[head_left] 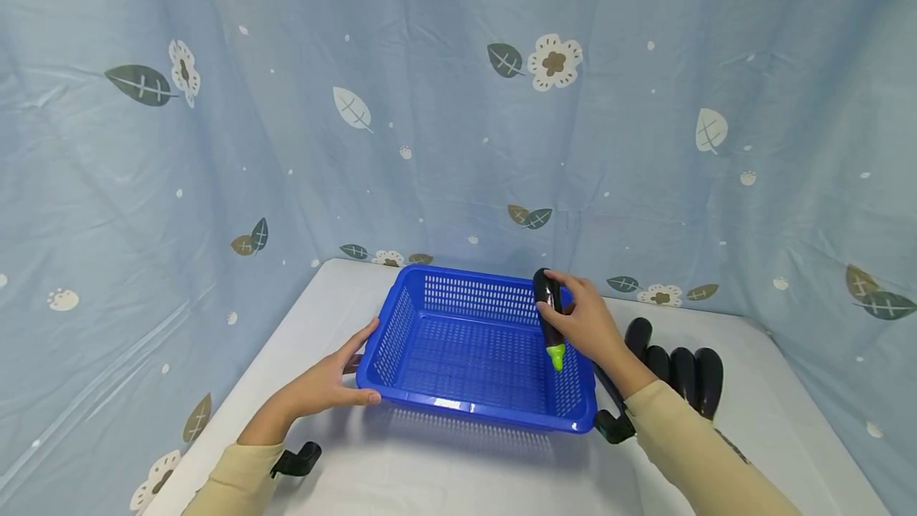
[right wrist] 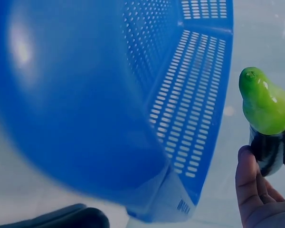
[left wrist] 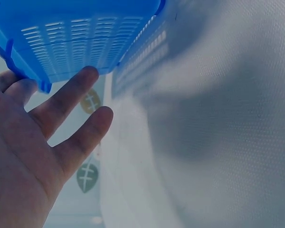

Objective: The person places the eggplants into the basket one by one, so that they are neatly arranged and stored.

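A blue slotted plastic basket (head_left: 466, 357) stands on the white table, nothing visible inside it. My left hand (head_left: 325, 377) touches its left rim near the front corner, with thumb and forefinger spread. In the left wrist view, two fingers (left wrist: 80, 137) of that hand stretch out beside the basket wall. My right hand (head_left: 583, 321) grips a dark eggplant (head_left: 548, 313) above the basket's right end, green stem end pointing down toward the front. From the right wrist, the green cap of the eggplant (right wrist: 266, 102) shows between thumb and fingers.
Several more dark eggplants (head_left: 684, 373) lie on the table right of the basket, partly hidden by the right forearm. A blue patterned curtain (head_left: 458, 142) hangs behind the table (head_left: 401, 476). Black camera mounts (head_left: 297, 460) sit at both wrists.
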Tool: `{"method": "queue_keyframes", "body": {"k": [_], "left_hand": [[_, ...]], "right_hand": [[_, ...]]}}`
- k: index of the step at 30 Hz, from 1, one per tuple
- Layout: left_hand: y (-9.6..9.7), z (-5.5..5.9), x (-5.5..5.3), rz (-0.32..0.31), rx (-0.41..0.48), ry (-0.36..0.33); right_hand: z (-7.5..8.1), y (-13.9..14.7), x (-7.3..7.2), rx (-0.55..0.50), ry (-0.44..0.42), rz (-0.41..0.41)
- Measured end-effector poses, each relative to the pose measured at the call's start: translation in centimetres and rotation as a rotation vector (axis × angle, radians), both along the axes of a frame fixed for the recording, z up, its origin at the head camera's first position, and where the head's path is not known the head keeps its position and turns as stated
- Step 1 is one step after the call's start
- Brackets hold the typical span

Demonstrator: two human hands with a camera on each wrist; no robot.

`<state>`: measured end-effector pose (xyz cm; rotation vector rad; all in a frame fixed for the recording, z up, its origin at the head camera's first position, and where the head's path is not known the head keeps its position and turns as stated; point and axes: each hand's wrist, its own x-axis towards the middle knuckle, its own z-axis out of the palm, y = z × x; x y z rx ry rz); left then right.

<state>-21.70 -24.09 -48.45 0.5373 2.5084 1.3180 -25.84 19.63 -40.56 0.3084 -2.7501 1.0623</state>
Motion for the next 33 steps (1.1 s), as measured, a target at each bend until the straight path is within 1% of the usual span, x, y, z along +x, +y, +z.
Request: {"method": "queue_keyframes", "body": {"k": [5, 12, 19, 28, 33], "left_hand": [[0.0, 0.0, 0.0, -0.008, 0.005, 0.006], [-0.1, 0.1, 0.0, -0.012, 0.005, 0.015], [-0.1, 0.2, 0.0, -0.016, 0.016, 0.006], [-0.1, 0.3, 0.0, -0.018, 0.019, 0.002], [0.0, 0.3, 0.1, -0.012, 0.016, -0.004]], "right_hand": [[0.0, -0.6, -0.3, -0.009, -0.019, 0.012], [0.2, -1.1, -0.7, -0.026, -0.023, 0.025], [0.4, -1.8, -0.9, -0.051, -0.032, 0.046], [0.0, -3.1, -1.4, -0.038, -0.070, 0.049], [-0.2, -4.0, -1.6, -0.038, -0.083, 0.075]]}}
